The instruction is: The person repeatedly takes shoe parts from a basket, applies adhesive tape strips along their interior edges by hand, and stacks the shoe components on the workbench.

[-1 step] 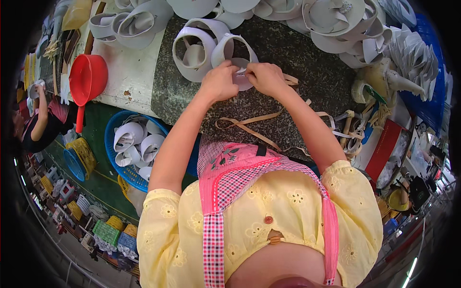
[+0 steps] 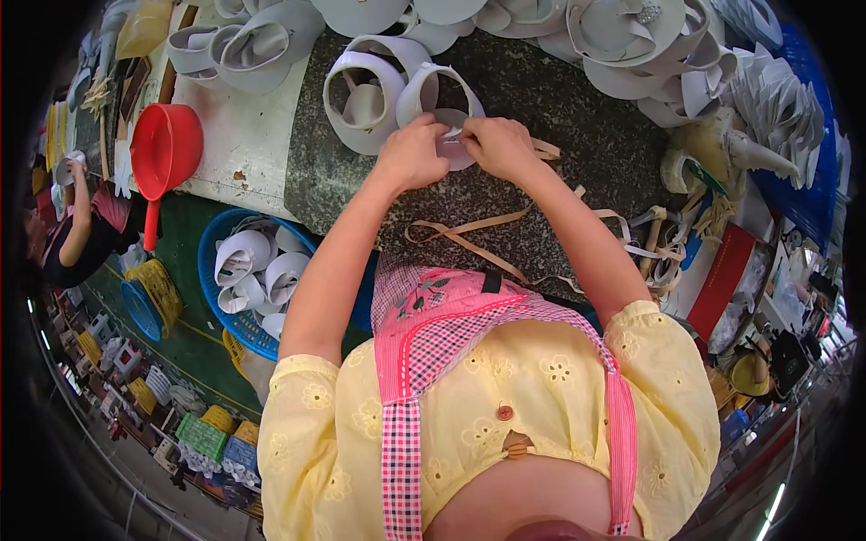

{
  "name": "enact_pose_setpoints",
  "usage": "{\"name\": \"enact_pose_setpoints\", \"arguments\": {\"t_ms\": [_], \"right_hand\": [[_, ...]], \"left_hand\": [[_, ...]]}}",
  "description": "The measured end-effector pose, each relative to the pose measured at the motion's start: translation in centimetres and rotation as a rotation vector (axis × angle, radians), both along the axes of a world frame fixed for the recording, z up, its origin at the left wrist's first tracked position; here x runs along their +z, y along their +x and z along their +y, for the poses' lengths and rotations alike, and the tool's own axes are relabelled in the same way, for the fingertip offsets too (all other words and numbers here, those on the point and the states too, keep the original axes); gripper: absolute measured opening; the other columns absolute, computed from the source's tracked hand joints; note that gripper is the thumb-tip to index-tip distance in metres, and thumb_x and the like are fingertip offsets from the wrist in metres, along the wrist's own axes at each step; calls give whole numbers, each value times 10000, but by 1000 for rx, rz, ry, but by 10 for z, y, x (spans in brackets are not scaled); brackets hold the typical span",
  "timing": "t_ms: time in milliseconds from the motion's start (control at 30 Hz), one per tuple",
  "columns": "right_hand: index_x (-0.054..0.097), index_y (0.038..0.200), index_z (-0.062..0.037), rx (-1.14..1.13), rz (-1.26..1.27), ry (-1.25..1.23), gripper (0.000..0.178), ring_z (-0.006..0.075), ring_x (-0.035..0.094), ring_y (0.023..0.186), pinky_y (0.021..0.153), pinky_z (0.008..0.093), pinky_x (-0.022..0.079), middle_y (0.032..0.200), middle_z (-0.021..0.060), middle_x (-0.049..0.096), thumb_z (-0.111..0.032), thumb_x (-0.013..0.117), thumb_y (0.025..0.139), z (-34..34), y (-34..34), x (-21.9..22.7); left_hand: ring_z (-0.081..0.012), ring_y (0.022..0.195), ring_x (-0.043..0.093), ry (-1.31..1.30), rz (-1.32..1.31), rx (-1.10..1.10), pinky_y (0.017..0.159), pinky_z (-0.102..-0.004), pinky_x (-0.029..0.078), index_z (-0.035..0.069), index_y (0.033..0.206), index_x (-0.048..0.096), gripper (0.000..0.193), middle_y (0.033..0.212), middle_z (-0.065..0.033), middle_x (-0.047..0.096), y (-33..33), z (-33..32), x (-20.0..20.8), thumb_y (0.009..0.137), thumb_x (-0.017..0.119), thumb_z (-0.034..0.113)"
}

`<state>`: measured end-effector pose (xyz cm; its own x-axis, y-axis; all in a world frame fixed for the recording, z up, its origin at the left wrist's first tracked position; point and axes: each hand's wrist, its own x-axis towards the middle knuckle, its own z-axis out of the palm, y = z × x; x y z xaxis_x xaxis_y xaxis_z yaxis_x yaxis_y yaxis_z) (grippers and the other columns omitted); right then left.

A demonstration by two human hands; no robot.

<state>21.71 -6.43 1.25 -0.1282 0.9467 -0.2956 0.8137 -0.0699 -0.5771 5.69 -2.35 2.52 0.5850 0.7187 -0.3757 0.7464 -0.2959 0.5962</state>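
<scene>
My left hand (image 2: 412,155) and my right hand (image 2: 501,146) meet at the near end of a white piece that looks like a shoe upper (image 2: 456,157), with a wide rounded opening. The fingers of both hands are closed, pinching its near part from either side. What exactly lies between the fingertips is too small to make out. Touching its left side, a similar white upper (image 2: 363,126) lies on the dark speckled stone slab (image 2: 595,135), with another one behind. A thin tan strip (image 2: 492,257) curls on the slab close to my body.
More white uppers (image 2: 622,45) crowd the far edge. At left are a red dipper (image 2: 167,149) and a blue basket (image 2: 206,270) of white uppers. Tools, strips and a pale horn-shaped object (image 2: 758,158) stand right. Someone else (image 2: 77,221) works at far left.
</scene>
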Motion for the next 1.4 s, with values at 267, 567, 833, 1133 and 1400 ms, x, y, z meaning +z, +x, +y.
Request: {"name": "enact_pose_setpoints", "arguments": {"t_ms": [267, 567, 833, 1133, 1400], "right_hand": [[622, 776, -77, -65, -15, -64, 161, 332, 604, 707, 651, 425, 467, 718, 159, 617, -206, 531, 746, 1, -3, -2], [611, 756, -62, -322, 425, -166, 140, 290, 616, 727, 644, 385, 469, 742, 133, 630, -194, 617, 711, -10, 0, -14], [592, 790, -82, -421, 271, 179, 169, 263, 617, 688, 602, 360, 457, 728, 84, 630, -206, 655, 694, -27, -14, -28], [582, 799, -46, -546, 348, 229, 175, 199, 629, 669, 589, 286, 470, 728, 78, 635, -145, 677, 691, -29, -8, -22], [567, 716, -58, -396, 276, 299, 133, 229, 612, 619, 538, 322, 453, 681, 78, 614, -137, 658, 661, -20, -8, -19]], "left_hand": [[-304, 830, 562, -4, -31, -12, 711, -393, 441, 72, 946, 635, 296, 872, -106, 561, 0, 4, -11, 717, 624, 260], [-300, 719, 584, 170, -110, 38, 623, -402, 465, 84, 789, 655, 173, 780, -68, 578, -2, 0, -23, 746, 605, 244], [-243, 643, 592, 259, -132, 101, 574, -349, 465, 96, 795, 666, 154, 734, -40, 578, 4, -8, -25, 716, 623, 221], [-237, 612, 590, 417, -194, 152, 553, -337, 474, 97, 762, 668, 143, 671, -50, 557, 15, -16, -28, 685, 633, 211], [-215, 533, 533, 578, -283, 195, 534, -323, 365, 105, 711, 656, 92, 619, -13, 533, 15, -24, -23, 633, 627, 145]]}}
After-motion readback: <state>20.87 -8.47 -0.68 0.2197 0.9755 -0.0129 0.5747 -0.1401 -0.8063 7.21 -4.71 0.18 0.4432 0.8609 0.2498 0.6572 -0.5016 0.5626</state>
